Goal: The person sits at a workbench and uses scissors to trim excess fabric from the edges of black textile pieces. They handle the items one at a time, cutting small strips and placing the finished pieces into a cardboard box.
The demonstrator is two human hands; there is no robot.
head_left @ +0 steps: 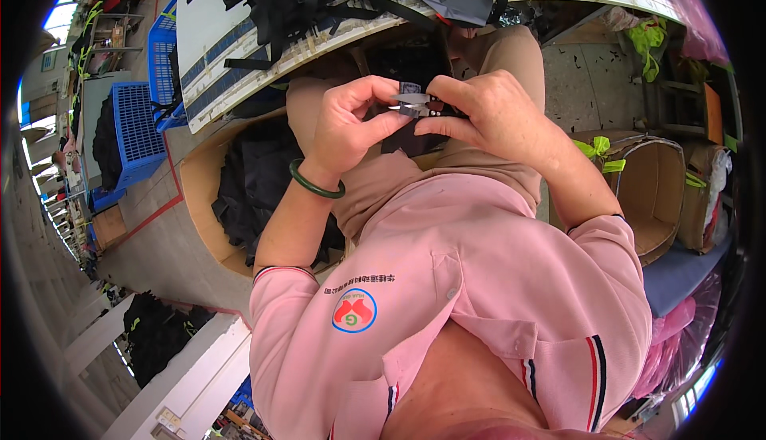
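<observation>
My left hand (351, 121) pinches a small dark grey piece of material (409, 87) between thumb and fingers, above my lap. A green bangle (315, 182) circles that wrist. Facing it, my right hand (495, 113) is closed around a small pair of thread snips (413, 105), whose bright pointed blades reach toward the left fingertips. The blades lie at the piece, but whether they touch it I cannot tell. Black fabric strips (319, 9) are heaped on the worktable (211, 81) just beyond my hands.
Left of my legs stands a cardboard box (199, 201) filled with black fabric pieces (247, 185). Blue plastic crates (140, 133) stand further left. To the right are an open cardboard box (650, 193) and yellow-green ties (598, 146). The table edge crosses above my knees.
</observation>
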